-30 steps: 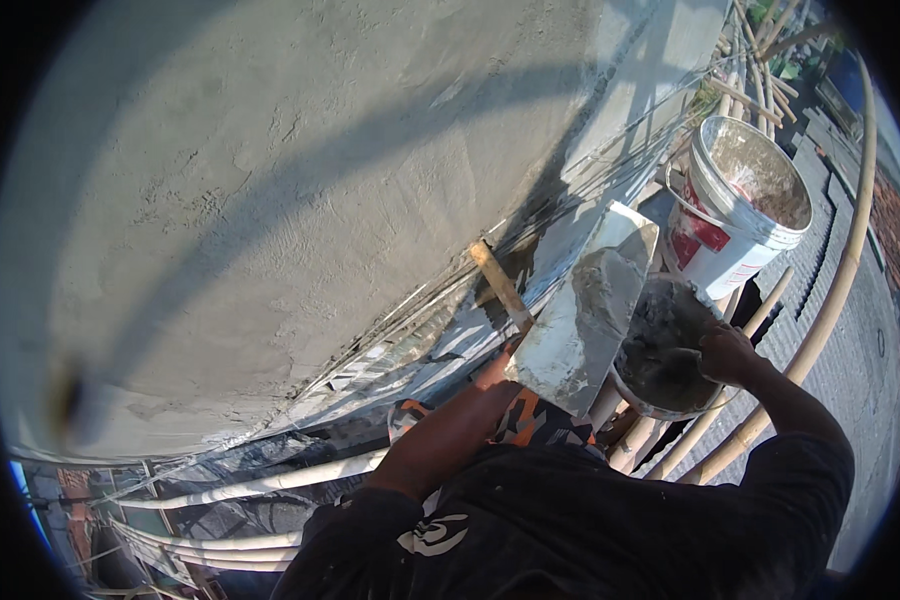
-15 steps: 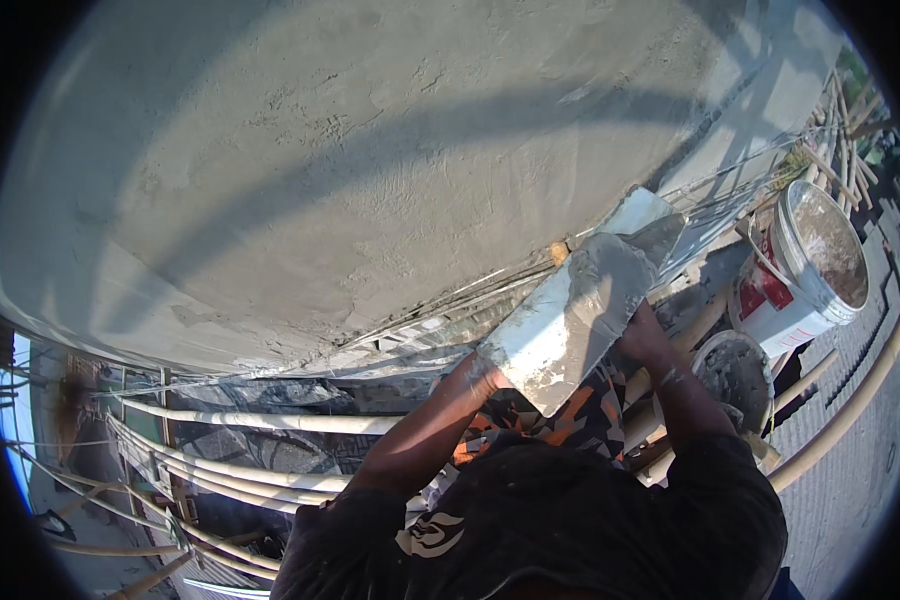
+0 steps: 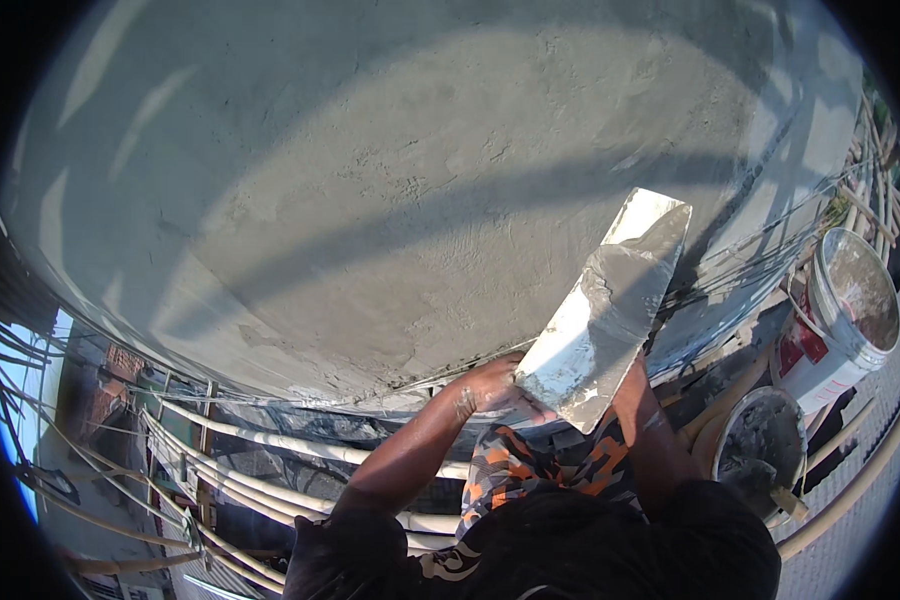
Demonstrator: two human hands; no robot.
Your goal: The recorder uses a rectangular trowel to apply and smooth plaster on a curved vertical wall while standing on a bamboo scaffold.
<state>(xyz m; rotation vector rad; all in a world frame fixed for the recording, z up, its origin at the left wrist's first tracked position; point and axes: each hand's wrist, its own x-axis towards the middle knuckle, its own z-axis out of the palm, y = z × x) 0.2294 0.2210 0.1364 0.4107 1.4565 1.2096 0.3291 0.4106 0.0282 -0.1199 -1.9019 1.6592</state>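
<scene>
A long white plastering float [image 3: 560,345] is tilted up in front of me, close to the wall. Wet grey mortar [image 3: 625,290] lies thick along its upper middle and right side. My left hand [image 3: 500,388] is at its lower left corner, the thumb beside the edge and the fingers passing under the end. My right hand [image 3: 630,385] is behind the lower right edge, where the float hides most of its fingers; any handle is hidden too. Broad grey plaster covers the wall [image 3: 370,230], with rough patches and curved shadows across it.
On my right stand a white-and-red bucket [image 3: 820,365] with mortar residue and a dark bucket [image 3: 735,430] holding mortar and a tool. Bamboo poles [image 3: 270,437] run along the left; another pole [image 3: 855,480] lies at right, over corrugated sheeting [image 3: 870,540].
The float has risen toward the wall and stands more upright, both hands moving with it. My left hand now shows more at the corner. The whole view has shifted slightly.
</scene>
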